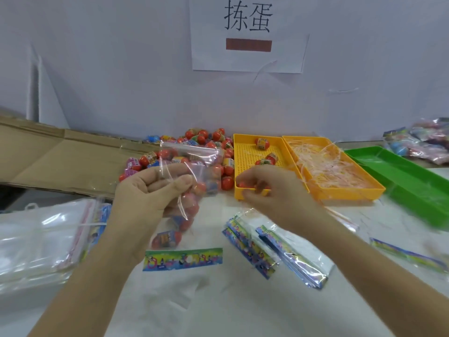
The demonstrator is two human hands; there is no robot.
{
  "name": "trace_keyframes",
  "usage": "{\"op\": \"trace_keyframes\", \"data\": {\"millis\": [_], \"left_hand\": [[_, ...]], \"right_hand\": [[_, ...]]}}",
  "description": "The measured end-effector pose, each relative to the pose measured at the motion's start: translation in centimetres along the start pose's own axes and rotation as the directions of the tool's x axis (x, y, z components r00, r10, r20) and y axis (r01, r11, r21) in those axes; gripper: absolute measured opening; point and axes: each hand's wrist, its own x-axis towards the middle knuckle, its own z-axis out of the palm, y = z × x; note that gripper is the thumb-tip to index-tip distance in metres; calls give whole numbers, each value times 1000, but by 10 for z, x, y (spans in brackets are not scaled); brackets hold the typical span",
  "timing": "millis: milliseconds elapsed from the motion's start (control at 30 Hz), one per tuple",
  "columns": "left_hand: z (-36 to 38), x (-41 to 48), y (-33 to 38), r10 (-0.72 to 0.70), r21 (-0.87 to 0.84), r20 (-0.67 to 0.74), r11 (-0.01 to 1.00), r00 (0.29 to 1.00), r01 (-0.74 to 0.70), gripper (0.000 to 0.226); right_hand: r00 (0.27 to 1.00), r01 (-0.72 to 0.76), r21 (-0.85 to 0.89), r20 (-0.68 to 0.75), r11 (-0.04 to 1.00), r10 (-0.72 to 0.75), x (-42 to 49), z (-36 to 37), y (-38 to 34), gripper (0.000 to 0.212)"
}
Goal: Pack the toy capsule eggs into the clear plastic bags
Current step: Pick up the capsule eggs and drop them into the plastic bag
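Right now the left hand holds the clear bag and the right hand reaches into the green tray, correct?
No. In the head view the left hand holds the clear bag, but the right hand reaches into the yellow tray, not the green tray.

A white paper sheet [247, 60] is fixed on the wall, and it carries two big black Chinese characters [246, 19]: 拣蛋. Just under them on the same sheet is a plain red-brown bar [248, 45]. The colourful printed strip [182, 259] on the table [218, 307] has cartoon lettering, but it is too blurred to read. The labels on the toy capsule eggs [262, 143] are too small to read.
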Motion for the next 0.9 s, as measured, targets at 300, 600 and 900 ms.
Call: {"op": "trace_keyframes", "data": {"millis": [300,600,900], "left_hand": [[-1,0,6,11,-48,-40,999,999,-13,23],[-3,2,5,16,-55,-48,998,999,-18,22],[3,-3,4,114,-50,-147,991,983,-122,33]], "right_hand": [[989,142,-631,118,762,-87,48,101,-8,33],[968,-110,147,-206,983,139,46,39,-3,29],[981,157,772,-193,616,-9,-1,10,-36,30]]}}
